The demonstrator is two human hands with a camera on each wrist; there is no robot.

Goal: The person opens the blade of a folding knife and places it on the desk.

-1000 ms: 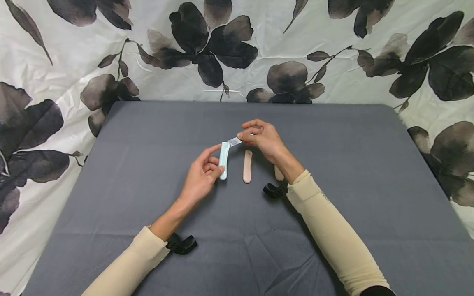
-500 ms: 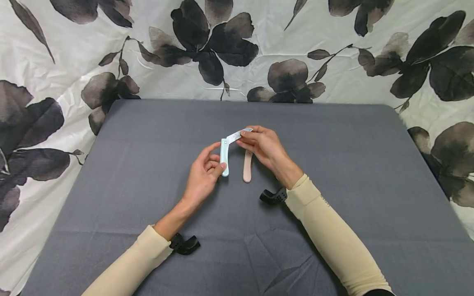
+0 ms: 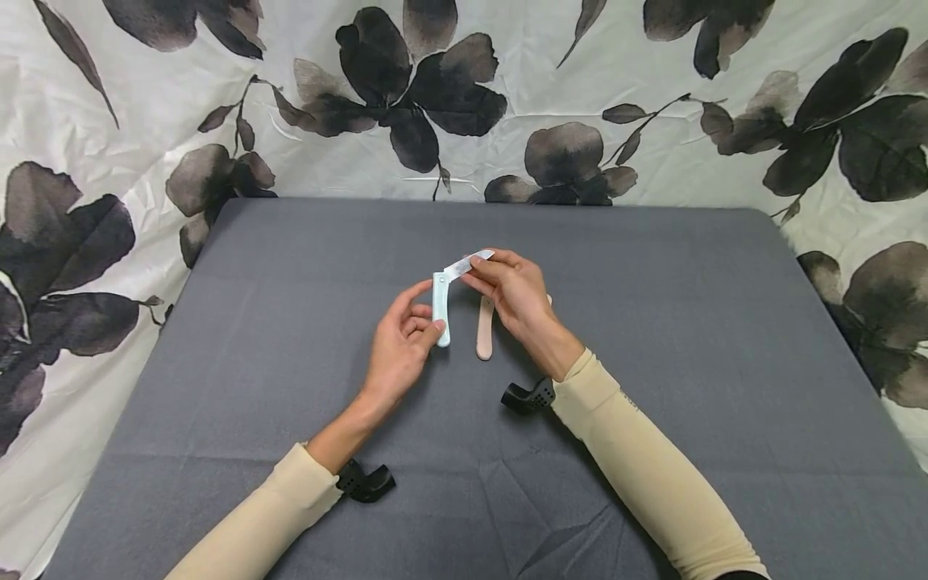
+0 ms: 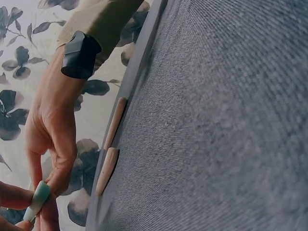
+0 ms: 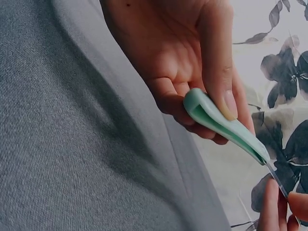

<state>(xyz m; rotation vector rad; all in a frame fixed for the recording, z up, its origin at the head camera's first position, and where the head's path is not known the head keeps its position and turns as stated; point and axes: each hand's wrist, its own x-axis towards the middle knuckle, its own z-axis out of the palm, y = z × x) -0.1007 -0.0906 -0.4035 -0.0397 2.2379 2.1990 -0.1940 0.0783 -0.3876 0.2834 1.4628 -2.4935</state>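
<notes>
In the head view, my left hand (image 3: 397, 354) holds the mint-green handle of a folding knife (image 3: 441, 310) upright between fingers and thumb. The knife's blade (image 3: 458, 268) is swung out, angled up to the right from the handle's top. My right hand (image 3: 524, 300) pinches that blade, thumb in front, with the pointed tip showing past it. From the right wrist view, the handle (image 5: 226, 126) shows its long slot, and the thin blade (image 5: 276, 179) leaves its far end. The knife is held above the table.
A pink handle (image 3: 484, 337) of like shape lies on the grey cloth-covered table (image 3: 290, 282) between the hands. A second pink handle (image 4: 115, 122) lies beyond it, mostly behind my right hand in the head view. A floral curtain (image 3: 565, 48) hangs behind the table.
My right hand has shifted slightly down and left along the blade, so the tip now shows past the thumb. My left hand and the handle have barely moved.
</notes>
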